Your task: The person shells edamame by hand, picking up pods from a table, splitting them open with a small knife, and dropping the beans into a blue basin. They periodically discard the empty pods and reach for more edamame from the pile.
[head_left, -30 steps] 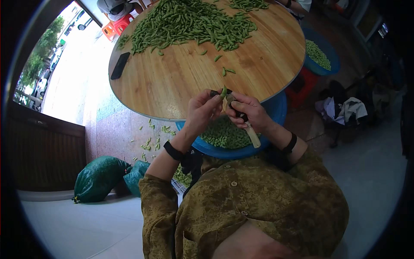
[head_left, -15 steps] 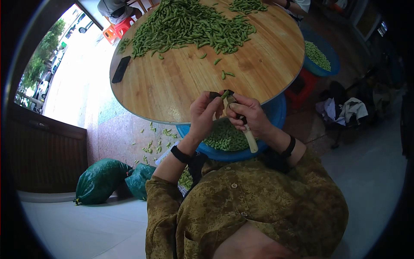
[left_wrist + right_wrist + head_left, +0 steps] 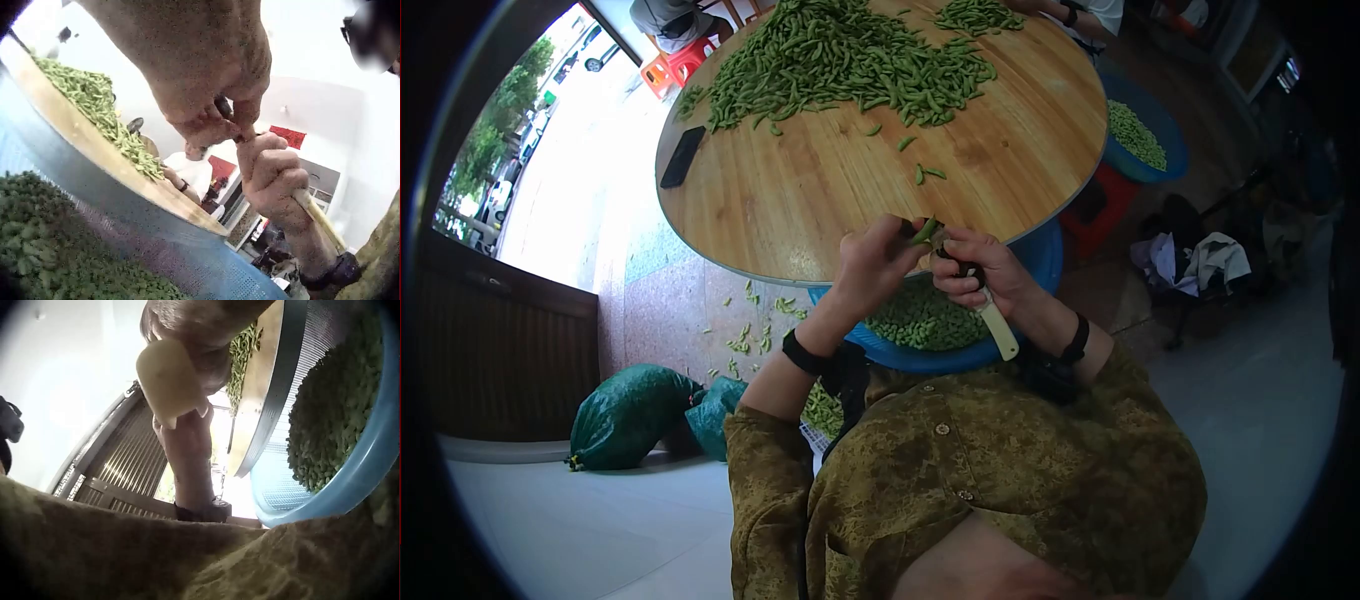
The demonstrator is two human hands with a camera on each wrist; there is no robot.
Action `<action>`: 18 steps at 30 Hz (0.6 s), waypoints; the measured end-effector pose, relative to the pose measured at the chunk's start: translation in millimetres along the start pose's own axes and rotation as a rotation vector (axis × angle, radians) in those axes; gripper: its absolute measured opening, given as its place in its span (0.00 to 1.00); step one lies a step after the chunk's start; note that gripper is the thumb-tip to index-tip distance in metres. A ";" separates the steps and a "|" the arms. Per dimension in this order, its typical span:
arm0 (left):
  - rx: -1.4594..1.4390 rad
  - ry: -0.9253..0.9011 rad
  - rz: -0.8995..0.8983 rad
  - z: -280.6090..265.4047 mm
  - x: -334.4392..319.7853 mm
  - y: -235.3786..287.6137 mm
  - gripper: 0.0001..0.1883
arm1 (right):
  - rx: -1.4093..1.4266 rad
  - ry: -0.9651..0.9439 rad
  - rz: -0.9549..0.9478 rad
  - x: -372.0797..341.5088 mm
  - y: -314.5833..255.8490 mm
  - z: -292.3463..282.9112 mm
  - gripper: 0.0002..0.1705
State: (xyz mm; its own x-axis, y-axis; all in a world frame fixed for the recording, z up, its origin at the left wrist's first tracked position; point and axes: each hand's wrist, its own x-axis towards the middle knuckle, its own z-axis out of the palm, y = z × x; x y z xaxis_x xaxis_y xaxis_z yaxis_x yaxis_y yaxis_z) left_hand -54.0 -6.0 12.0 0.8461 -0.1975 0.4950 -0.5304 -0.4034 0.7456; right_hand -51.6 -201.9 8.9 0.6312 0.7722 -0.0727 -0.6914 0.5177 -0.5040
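The left hand (image 3: 868, 268) pinches a green pod (image 3: 925, 232) above the near edge of the round wooden table (image 3: 820, 210). Close against it, the right hand (image 3: 990, 272) grips a tool with a pale handle (image 3: 1000, 332) pointing down toward the body; its working end is hidden by the fingers. In the left wrist view the left hand (image 3: 212, 81) and right hand (image 3: 272, 172) meet at the fingertips, the pale handle (image 3: 320, 219) sticking out below. The right wrist view shows the handle's end (image 3: 170, 381) large. Below the hands is a blue basin (image 3: 885, 352) of shelled beans (image 3: 930, 318).
A heap of pods (image 3: 830, 65) covers the table's far side, with a black phone (image 3: 683, 157) at its left. Another bean basin (image 3: 1175, 145) stands on a red stool (image 3: 1108, 205). Green sacks (image 3: 630, 415) and scattered pods (image 3: 745, 340) lie on the floor at left.
The pod between the fingers has tilted, and the left hand has rolled over it with its back more to the camera. The pale handle has swung a little to the right.
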 end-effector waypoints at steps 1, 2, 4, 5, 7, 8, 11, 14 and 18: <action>0.001 0.000 0.000 -2.4 -0.2 -0.2 0.08 | 0.013 -0.002 0.011 1.8 2.0 -4.7 0.14; 0.113 -0.005 0.114 -6.4 0.2 -0.9 0.08 | 0.026 -0.005 0.021 3.1 2.7 -7.2 0.12; 0.224 -0.011 0.229 -8.2 -0.7 -2.3 0.09 | 0.050 -0.018 0.024 4.0 4.0 -5.4 0.11; 0.039 -0.042 0.065 -7.7 -2.5 -4.1 0.08 | 0.075 -0.032 0.028 4.5 4.9 -4.1 0.11; -0.147 -0.068 -0.097 -8.1 -2.9 -2.6 0.07 | 0.039 -0.011 0.020 4.6 5.0 -1.3 0.11; -0.344 -0.093 -0.312 -8.7 -2.9 -0.3 0.07 | 0.006 0.012 0.013 4.7 4.9 -0.5 0.12; -0.727 -0.123 -0.632 -6.4 -4.3 1.9 0.08 | -0.095 0.070 -0.036 2.8 3.7 -6.0 0.11; -0.837 -0.140 -0.751 -2.8 -3.4 7.6 0.10 | -0.414 0.177 -0.104 -1.9 1.3 3.0 0.09; -0.540 -0.148 -0.628 8.7 -9.3 0.9 0.11 | -1.046 0.359 -0.307 6.6 4.9 -0.1 0.10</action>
State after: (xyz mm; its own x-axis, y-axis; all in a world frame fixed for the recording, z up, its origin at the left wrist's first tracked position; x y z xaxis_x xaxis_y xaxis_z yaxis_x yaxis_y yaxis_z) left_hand -61.9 -12.3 4.1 0.9705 -0.2094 -0.1192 0.1214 -0.0020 0.9926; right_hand -50.8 -194.3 5.8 0.9029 0.4293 0.0202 0.0335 -0.0234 -0.9992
